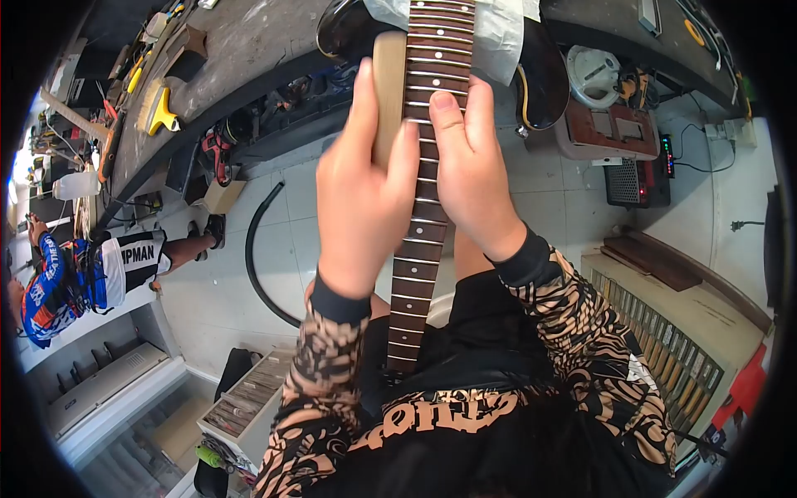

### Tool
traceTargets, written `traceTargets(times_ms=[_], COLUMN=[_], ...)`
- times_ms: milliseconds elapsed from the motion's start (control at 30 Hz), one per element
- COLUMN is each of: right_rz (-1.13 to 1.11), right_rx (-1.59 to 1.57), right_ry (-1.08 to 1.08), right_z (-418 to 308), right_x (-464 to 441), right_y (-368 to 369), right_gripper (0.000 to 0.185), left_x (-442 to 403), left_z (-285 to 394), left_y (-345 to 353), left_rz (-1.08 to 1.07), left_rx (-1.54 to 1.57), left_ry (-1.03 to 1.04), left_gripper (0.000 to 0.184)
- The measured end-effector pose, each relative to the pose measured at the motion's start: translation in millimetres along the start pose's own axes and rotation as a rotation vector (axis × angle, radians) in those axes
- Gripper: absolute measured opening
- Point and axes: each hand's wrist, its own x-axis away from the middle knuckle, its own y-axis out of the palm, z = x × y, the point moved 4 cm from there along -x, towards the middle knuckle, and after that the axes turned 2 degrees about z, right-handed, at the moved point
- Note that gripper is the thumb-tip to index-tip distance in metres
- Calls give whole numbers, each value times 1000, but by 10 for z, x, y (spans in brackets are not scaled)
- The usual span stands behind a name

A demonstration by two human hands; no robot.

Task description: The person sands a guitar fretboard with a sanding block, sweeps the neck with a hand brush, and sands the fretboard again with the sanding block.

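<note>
A guitar neck (418, 270) with a dark fretboard, metal frets and pale dot inlays runs from the bench down towards my lap. My left hand (365, 191) grips a pale wooden block (388, 91), which lies along the left edge of the fretboard. Its thumb reaches onto the edge of the frets, and the hand is slightly blurred. On the other side, my right hand (473, 162) is closed around the neck, thumb on top of the fretboard. Beyond my hands, the glossy dark guitar body (544, 79) sits at the bench edge, partly covered by white paper (501, 41).
On the dark bench (241, 41) lie a yellow-handled brush (160, 112) and other tools. A black hose (253, 241) curves over the tiled floor. Another person (91, 270) is at the left. A slotted rack (664, 340) stands at the right, near a black amplifier-like box (635, 183).
</note>
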Motion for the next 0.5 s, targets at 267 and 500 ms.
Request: traceTargets(times_ms=[267,500], right_rz=[11,12], right_rx=[13,3], right_ry=[-10,-16], right_z=[-8,9], right_x=[-1,1], right_y=[-1,-4], right_gripper=[37,35], left_x=[676,-103], left_z=[69,-36], left_y=[-250,48], left_rz=[-99,22], left_rx=[-67,56], left_ry=[-45,32], left_gripper=[73,70])
